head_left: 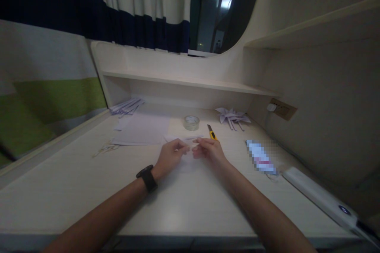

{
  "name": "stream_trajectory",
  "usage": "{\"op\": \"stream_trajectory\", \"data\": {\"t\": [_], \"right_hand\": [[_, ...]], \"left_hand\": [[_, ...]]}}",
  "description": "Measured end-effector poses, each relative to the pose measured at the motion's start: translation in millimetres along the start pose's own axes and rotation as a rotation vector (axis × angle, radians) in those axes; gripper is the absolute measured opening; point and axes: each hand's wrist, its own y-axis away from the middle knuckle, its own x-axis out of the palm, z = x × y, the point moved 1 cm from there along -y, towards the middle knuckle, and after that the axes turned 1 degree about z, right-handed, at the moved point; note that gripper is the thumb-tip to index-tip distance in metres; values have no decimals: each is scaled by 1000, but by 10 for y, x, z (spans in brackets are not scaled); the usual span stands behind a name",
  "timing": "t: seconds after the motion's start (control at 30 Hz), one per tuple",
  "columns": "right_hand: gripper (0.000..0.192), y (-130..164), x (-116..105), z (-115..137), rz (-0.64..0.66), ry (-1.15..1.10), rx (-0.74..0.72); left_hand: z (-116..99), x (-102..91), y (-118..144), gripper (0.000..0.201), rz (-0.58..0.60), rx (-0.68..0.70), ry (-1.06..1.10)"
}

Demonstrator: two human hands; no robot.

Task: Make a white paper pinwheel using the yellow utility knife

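Close together over the middle of the desk, both hands have their fingers pinched. My left hand (pixel 172 153), with a black watch (pixel 147 178) on its wrist, is closed at the fingertips. Facing it, my right hand (pixel 211 149) is closed too. Whatever lies between the fingertips is too small and blurred to name. Just behind the fingers lies some folded white paper (pixel 168 138), partly hidden by the hands. A roll of clear tape (pixel 191 123) lies beyond them, and a yellow utility knife (pixel 212 133) is just past my right hand.
White paper sheets (pixel 145 126) and paper strips (pixel 127 106) lie at the back left, with thin stringy pieces (pixel 105 148) in front. Paper pinwheels (pixel 232 117) are at the back right. A phone (pixel 261 157) and a long white device (pixel 319 193) lie on the right.
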Motion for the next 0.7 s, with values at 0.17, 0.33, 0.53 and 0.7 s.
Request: {"op": "stream_trajectory", "data": {"t": [0.17,0.33,0.53,0.7], "right_hand": [[42,31,39,-5,23,226,-215],[32,5,56,-75,-38,339,-277],[35,-119,-123,-32,-169,203,-219],[37,-171,-195,-77,-158,151,-116]], "left_hand": [[18,11,10,19,11,-21,10],[21,16,-6,18,28,5,-52],[33,-17,44,15,142,188,-398],[86,7,108,25,420,308,-548]]}}
